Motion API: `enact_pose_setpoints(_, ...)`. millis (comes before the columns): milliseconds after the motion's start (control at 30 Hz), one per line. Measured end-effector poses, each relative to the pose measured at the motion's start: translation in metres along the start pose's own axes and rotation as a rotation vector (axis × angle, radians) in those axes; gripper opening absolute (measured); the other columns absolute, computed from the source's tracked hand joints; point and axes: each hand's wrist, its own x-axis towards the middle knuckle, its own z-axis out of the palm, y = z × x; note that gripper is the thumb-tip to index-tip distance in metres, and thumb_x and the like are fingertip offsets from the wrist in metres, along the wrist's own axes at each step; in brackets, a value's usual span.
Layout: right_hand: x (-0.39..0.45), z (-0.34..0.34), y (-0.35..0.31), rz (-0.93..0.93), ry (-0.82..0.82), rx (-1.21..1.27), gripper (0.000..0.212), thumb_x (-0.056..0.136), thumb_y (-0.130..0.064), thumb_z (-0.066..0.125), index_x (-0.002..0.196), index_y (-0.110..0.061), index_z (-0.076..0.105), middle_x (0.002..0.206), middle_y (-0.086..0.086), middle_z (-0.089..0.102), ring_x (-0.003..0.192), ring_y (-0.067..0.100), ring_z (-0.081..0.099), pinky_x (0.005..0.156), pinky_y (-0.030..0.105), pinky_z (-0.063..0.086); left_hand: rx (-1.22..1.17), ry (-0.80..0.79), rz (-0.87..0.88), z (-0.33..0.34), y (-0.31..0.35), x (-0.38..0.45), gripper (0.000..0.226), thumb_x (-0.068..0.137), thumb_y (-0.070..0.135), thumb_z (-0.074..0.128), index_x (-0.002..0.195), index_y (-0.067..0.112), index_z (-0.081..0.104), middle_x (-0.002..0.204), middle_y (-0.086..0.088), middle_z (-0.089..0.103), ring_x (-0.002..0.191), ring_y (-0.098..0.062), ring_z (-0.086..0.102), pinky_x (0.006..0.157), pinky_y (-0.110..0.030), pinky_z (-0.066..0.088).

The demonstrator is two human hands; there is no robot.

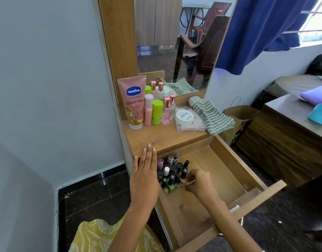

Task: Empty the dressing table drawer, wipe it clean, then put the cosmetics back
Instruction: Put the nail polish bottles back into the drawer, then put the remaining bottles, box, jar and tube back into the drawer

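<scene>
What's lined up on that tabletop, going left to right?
Vaseline tube → pink bottle → green bottle → perfume bottle → white jar → striped towel.

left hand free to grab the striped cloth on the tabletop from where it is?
Probably yes. The left hand lies flat and holds nothing, and bare tabletop runs from it to the striped cloth. The bottles stand further back, out of that path.

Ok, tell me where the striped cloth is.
Head view: the striped cloth lies on the dressing table top, right of the white round jar, below the mirror.
</scene>
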Motion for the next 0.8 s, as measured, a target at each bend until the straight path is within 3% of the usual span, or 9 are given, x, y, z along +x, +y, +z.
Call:
enact_pose_setpoints(100,-0.004,-0.001,0.002,0.023,0.003,-0.023,0.022,0.072,-0.004,0.075,0.091,-0.011,0.068,0.088,0.002,0.07,0.079,0.015,0.064,0.07,0.029,0.055,-0.022,-0.003,0.007,-0.003,-0.001,0.0,0.076,0.096,0.012,0.034,0.144,0.014,-0.025,0.15,-0.003,-0.033,0.139,-0.017,-0.028,0.111,-0.036,-0.021)
enact_pose_setpoints(233,-0.013,-0.005,0.0,0.063,0.14,-0.12,0.032,0.081,0.0,0.06,0.105,-0.02,0.067,0.1,-0.008,0.07,0.088,0.007,0.063,0.059,0.013,0.04,-0.037,-0.011,0.008,-0.005,-0.001,0.0,0.076,0.096,0.012,0.034,0.144,0.014,-0.025,0.15,-0.002,-0.034,0.138,-0.016,-0.029,0.112,-0.036,-0.019)
enact_pose_setpoints(367,-0.029,-0.007,-0.018,0.006,0.298,-0.043,0.029,0.084,-0.002,0.058,0.101,-0.023,0.068,0.096,-0.011,0.071,0.08,0.003,0.063,0.063,0.01,0.041,-0.041,-0.007,0.017,-0.008,-0.003,0.0,0.074,0.098,0.015,0.034,0.142,0.015,-0.026,0.151,-0.002,-0.032,0.139,-0.016,-0.027,0.112,-0.036,-0.018)
enact_pose_setpoints(533,-0.033,-0.02,-0.055,-0.206,0.423,0.063,0.011,0.085,-0.015,0.063,0.083,-0.025,0.068,0.071,-0.011,0.068,0.063,0.002,0.061,0.058,0.018,0.048,-0.027,0.024,0.016,-0.016,-0.014,0.001,0.064,0.102,0.026,0.029,0.141,0.015,-0.02,0.152,-0.003,-0.022,0.144,-0.017,-0.014,0.11,-0.038,-0.017)
enact_pose_setpoints(800,0.012,-0.045,-0.09,-0.357,0.429,0.076,0.012,0.085,-0.017,0.062,0.093,-0.024,0.066,0.086,-0.012,0.069,0.072,0.007,0.063,0.065,0.027,0.052,-0.016,-0.029,0.047,-0.016,-0.028,-0.003,0.065,0.101,0.022,0.026,0.138,0.015,-0.027,0.145,-0.003,-0.035,0.134,-0.017,-0.029,0.107,-0.039,-0.019)
